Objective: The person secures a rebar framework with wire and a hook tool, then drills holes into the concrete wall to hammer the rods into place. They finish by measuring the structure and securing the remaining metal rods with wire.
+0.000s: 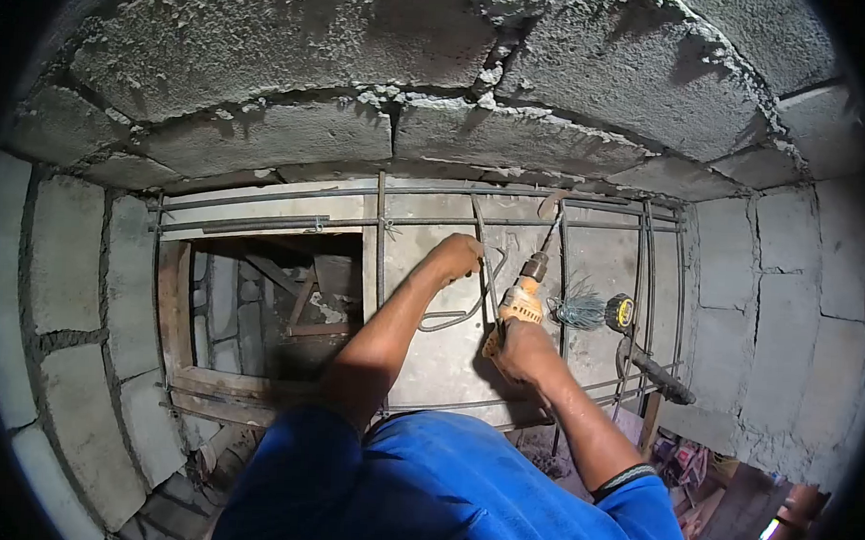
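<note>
My right hand (528,351) is wrapped around the grip of a yellow power drill (522,301). From its chuck a long bit (553,232) points up towards the far bars of a steel rebar frame (426,191). To the left, my left hand (456,258) is closed at a crossbar (475,217) of the frame; its fingertips are partly hidden. Just below that hand lies a bent steel rod (447,319) on the pale board (424,361). Right of the drill rests a bundle of thin tie wire (580,307).
A yellow-and-black tape measure (620,312) and a hammer (661,375) lie on the right side of the frame. An opening (267,306) with a wooden edge gapes at left. Concrete block walls (74,245) enclose the spot on the left, back and right.
</note>
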`<state>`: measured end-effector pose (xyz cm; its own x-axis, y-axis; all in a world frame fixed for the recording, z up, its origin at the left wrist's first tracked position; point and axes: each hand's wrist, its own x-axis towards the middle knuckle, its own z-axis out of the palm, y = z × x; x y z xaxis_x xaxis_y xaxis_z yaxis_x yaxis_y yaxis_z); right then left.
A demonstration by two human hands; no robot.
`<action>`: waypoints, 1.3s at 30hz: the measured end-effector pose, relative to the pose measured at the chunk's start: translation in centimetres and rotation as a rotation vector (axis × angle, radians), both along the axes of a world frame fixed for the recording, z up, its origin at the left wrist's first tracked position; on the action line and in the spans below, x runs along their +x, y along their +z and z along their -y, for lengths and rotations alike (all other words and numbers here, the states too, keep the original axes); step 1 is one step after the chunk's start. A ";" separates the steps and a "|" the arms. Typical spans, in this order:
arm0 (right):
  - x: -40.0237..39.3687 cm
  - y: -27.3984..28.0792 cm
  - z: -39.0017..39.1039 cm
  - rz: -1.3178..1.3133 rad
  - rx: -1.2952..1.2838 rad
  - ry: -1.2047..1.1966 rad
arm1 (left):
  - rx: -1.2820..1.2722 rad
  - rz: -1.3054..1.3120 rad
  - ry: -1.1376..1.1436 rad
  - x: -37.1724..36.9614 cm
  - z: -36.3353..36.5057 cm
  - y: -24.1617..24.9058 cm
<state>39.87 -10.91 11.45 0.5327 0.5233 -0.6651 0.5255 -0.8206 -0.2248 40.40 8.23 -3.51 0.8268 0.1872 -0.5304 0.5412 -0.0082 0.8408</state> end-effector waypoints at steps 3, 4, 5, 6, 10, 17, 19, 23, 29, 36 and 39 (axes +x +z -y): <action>-1.9 -3.5 1.5 -0.053 0.139 -0.161 | 0.400 0.180 -0.244 -0.5 0.0 -0.3; -2.3 -4.0 1.6 -0.025 0.198 -0.221 | 0.502 0.095 -0.187 -0.5 0.4 1.2; -2.7 -4.1 1.6 0.005 0.262 -0.281 | 0.606 0.012 -0.129 -0.4 0.6 2.9; -3.1 -3.9 1.1 0.010 0.225 -0.264 | 0.542 -0.134 -0.039 -0.1 0.6 3.6; -4.2 -6.3 1.0 0.049 0.186 -0.221 | 0.546 -0.240 0.069 -1.0 -0.4 3.4; -4.7 -7.1 0.8 0.096 0.167 -0.163 | 0.481 0.038 0.187 -7.5 -5.3 2.2; -4.8 -7.9 0.6 0.128 0.142 -0.142 | 0.515 0.182 0.445 -8.7 -9.5 2.7; -4.7 -7.9 0.2 0.136 0.112 -0.087 | 0.874 0.061 0.573 -7.9 -16.0 3.7; -4.6 -7.6 0.2 0.141 0.138 -0.095 | 1.060 -0.070 0.587 -4.7 -16.3 2.2; -4.5 -7.3 0.1 0.105 0.135 -0.161 | 1.274 0.045 0.551 -5.0 -14.9 1.0; -4.5 -7.3 0.3 0.096 0.171 -0.167 | 1.245 0.096 0.509 -4.8 -14.8 0.1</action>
